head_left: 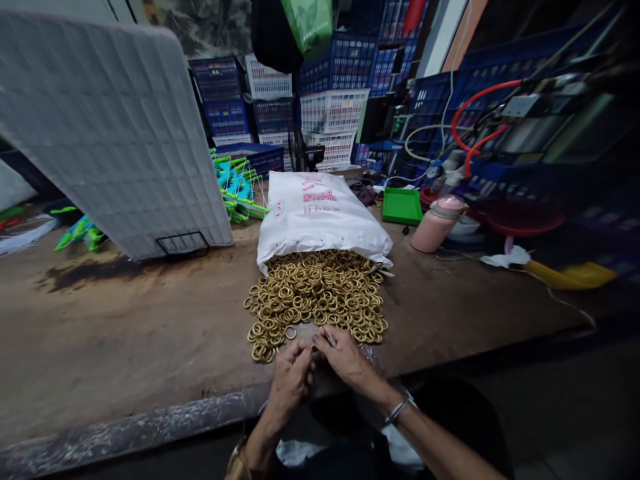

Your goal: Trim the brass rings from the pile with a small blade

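A heap of brass-coloured rings (320, 287) spills onto the table from the mouth of a white sack (325, 207) with red print. My left hand (291, 375) is closed in a pinch at the near edge of the heap; what sits between its fingertips is too small to make out. Close beside it, my right hand (347, 360) grips a thin dark metal tool (329, 337), its kind unclear. The fingertips of both hands nearly meet. A single ring (291, 333) lies just beyond my left hand.
On the brown table (150, 333), a grey ribbed panel (110, 127) stands at left, by blue-and-green plastic pieces (237, 187). At right are a green tray (402, 206), a pink bottle (436, 225) and a machine with red hoses (465, 120). Stacked crates (335, 110) fill the back.
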Motion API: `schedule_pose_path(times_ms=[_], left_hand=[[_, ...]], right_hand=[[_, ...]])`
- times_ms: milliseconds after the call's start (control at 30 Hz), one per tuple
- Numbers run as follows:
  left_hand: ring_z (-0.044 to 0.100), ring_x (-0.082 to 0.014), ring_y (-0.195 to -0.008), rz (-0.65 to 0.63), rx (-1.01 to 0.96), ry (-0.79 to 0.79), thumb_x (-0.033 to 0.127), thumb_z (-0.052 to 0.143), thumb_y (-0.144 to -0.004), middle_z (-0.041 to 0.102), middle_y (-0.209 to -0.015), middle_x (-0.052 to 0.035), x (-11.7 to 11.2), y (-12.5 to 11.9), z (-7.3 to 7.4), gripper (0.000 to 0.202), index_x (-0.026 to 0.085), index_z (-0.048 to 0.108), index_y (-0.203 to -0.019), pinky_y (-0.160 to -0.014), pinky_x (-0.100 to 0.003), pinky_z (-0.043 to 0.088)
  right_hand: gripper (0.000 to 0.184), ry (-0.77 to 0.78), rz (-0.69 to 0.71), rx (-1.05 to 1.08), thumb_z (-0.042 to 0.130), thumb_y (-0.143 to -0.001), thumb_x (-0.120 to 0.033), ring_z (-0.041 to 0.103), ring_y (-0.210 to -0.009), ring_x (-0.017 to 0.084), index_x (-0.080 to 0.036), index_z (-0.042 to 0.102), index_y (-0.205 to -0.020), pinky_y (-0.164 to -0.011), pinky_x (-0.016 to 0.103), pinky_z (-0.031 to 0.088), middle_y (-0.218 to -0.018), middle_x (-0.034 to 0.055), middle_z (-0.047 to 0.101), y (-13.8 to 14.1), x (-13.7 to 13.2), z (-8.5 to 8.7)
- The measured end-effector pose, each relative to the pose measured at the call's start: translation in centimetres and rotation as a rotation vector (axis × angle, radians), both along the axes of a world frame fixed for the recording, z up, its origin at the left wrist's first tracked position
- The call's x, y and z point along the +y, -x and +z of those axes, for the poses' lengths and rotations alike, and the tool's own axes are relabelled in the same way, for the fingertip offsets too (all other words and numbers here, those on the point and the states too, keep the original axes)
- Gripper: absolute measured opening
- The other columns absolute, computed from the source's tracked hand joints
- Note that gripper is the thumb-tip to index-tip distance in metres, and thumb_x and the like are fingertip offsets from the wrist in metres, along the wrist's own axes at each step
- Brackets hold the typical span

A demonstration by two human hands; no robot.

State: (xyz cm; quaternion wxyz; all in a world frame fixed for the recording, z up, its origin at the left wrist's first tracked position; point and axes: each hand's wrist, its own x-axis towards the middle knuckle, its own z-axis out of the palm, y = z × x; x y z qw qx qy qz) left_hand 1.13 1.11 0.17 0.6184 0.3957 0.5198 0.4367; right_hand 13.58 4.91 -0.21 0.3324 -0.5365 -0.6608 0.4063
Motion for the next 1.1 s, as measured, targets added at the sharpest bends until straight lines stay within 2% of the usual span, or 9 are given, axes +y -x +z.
schedule_pose_path(times_ms=[133, 400, 500, 633, 733, 833, 967, 1100], left_hand=[[0.031, -0.0026, -0.033, -0.024, -0.068, 0.038, 0.051, 0.053, -0.071, 0.043, -0.049, 0.0072, -0.2, 0.1, -0.2, 0.035, 0.018, 0.044, -0.067, -0.031, -0.013, 0.022], [0.031, -0.0025, -0.035, -0.006, -0.135, 0.039, 0.047, 0.052, -0.075, 0.043, -0.052, 0.0071, -0.3, 0.1, -0.5, 0.031, 0.017, 0.045, -0.071, -0.033, -0.013, 0.020], [0.030, -0.0026, -0.034, 0.005, -0.120, 0.035, 0.048, 0.051, -0.075, 0.043, -0.051, 0.0072, -0.3, 0.1, -0.3, 0.031, 0.017, 0.047, -0.071, -0.033, -0.014, 0.020], [0.031, -0.0028, -0.034, 0.037, -0.094, 0.020, 0.051, 0.056, -0.070, 0.042, -0.049, 0.0076, 0.0, -0.1, 0.2, 0.034, 0.017, 0.047, -0.068, -0.032, -0.014, 0.020], [0.033, -0.0026, -0.034, 0.078, -0.093, -0.014, 0.051, 0.061, -0.065, 0.044, -0.049, 0.0071, 0.2, -0.3, 0.3, 0.037, 0.017, 0.046, -0.065, -0.033, -0.014, 0.021], [0.032, -0.0025, -0.033, 0.107, -0.080, -0.021, 0.053, 0.062, -0.063, 0.044, -0.047, 0.0069, 0.0, -0.4, 0.3, 0.039, 0.017, 0.046, -0.062, -0.033, -0.015, 0.021], [0.033, -0.0027, -0.034, 0.035, -0.108, 0.067, 0.054, 0.060, -0.065, 0.045, -0.048, 0.0064, -1.5, -0.2, 0.8, 0.039, 0.017, 0.047, -0.066, -0.033, -0.014, 0.020], [0.033, -0.0022, -0.037, -0.021, -0.288, 0.146, 0.048, 0.059, -0.070, 0.047, -0.054, 0.0057, -2.9, 0.2, 1.0, 0.033, 0.017, 0.048, -0.072, -0.034, -0.014, 0.018]], right_hand=[[0.025, -0.035, 0.001, -0.012, 0.042, -0.076, -0.032, 0.036, -0.054, 0.008, -0.017, 0.043, -0.057, -0.053, 0.020, 0.030, -0.053, -0.0054, 0.038, 0.2, -0.1, 0.2], [0.026, -0.012, 0.021, 0.021, 0.036, -0.081, -0.031, 0.040, -0.052, 0.009, -0.018, 0.043, -0.060, -0.052, 0.021, 0.031, -0.053, -0.0039, 0.042, -0.3, 0.1, 0.2], [0.023, -0.100, 0.033, -0.094, 0.036, -0.080, -0.027, 0.041, -0.053, 0.010, -0.018, 0.044, -0.061, -0.052, 0.021, 0.030, -0.055, -0.0026, 0.045, -0.6, -0.1, 0.2], [0.012, -0.169, 0.137, -0.324, 0.040, -0.071, -0.013, 0.047, -0.060, 0.012, -0.018, 0.051, -0.070, -0.055, 0.021, 0.029, -0.065, 0.0002, 0.055, -0.7, -0.9, 0.4], [0.024, -0.176, 0.187, -0.472, 0.039, -0.064, -0.006, 0.050, -0.064, 0.014, -0.019, 0.054, -0.078, -0.057, 0.022, 0.029, -0.069, 0.0012, 0.059, -0.6, -1.3, 0.5], [0.030, -0.142, 0.208, -0.583, 0.039, -0.064, -0.005, 0.053, -0.066, 0.015, -0.019, 0.054, -0.085, -0.057, 0.022, 0.028, -0.072, 0.0023, 0.061, -0.5, -1.2, 0.4], [0.028, -0.097, 0.159, -0.709, 0.039, -0.069, -0.006, 0.055, -0.067, 0.017, -0.016, 0.055, -0.089, -0.056, 0.024, 0.027, -0.075, 0.0059, 0.062, -0.8, -0.6, 0.2], [0.027, -0.150, 0.152, -0.683, 0.040, -0.070, -0.008, 0.054, -0.065, 0.015, -0.017, 0.053, -0.091, -0.056, 0.024, 0.027, -0.074, 0.0039, 0.062, 0.0, 0.0, 0.0]])
